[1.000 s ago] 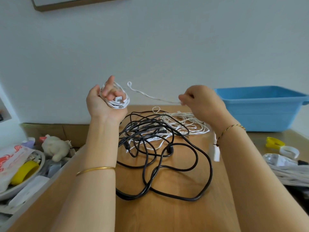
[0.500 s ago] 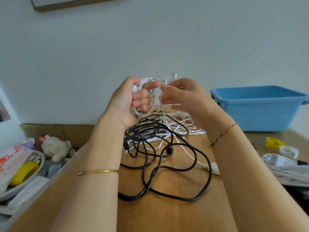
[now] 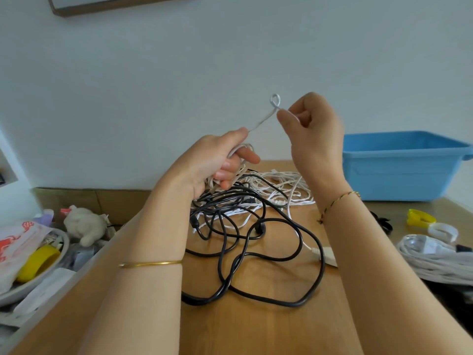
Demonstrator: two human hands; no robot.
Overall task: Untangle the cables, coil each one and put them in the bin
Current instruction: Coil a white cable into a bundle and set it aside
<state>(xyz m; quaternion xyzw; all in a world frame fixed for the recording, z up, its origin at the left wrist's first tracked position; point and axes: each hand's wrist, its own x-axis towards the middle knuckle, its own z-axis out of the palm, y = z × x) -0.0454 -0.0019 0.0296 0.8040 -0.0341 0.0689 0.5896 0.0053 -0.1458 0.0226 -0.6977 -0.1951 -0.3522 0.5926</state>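
Now the hands have come apart. Half a second ago they met over the coil; since then the right hand [image 3: 312, 129] has lifted toward one o'clock and the left hand [image 3: 217, 160] has sunk toward eleven, just above the tangle. Between them runs a taut stretch of the thin white cable [image 3: 263, 120], matte and round, with one small teardrop loop standing up beside the right fingertips. The right hand pinches that strand between thumb and forefinger, its other fingers clenched. The left hand grips a bundle of white turns, fingers curled round them and the thumb laid along the strand. From there the cable trails down to one flat white plug [image 3: 326, 254] lying on the counter [image 3: 256, 329] at about four o'clock. One black cable [image 3: 261, 228], thicker and glossy, sprawls in wide loops across the middle of the pale wood-grain surface. Behind it at twelve o'clock sits a white heap [image 3: 289, 180] of thin cord; I cannot tell how many cords are in it. One blue plastic bin [image 3: 399, 172], rectangular with a rolled rim, stands at two o'clock. Each wrist carries one bracelet: a smooth gold bangle [image 3: 151, 264] on the left, a woven thread bracelet [image 3: 340, 201] on the right.
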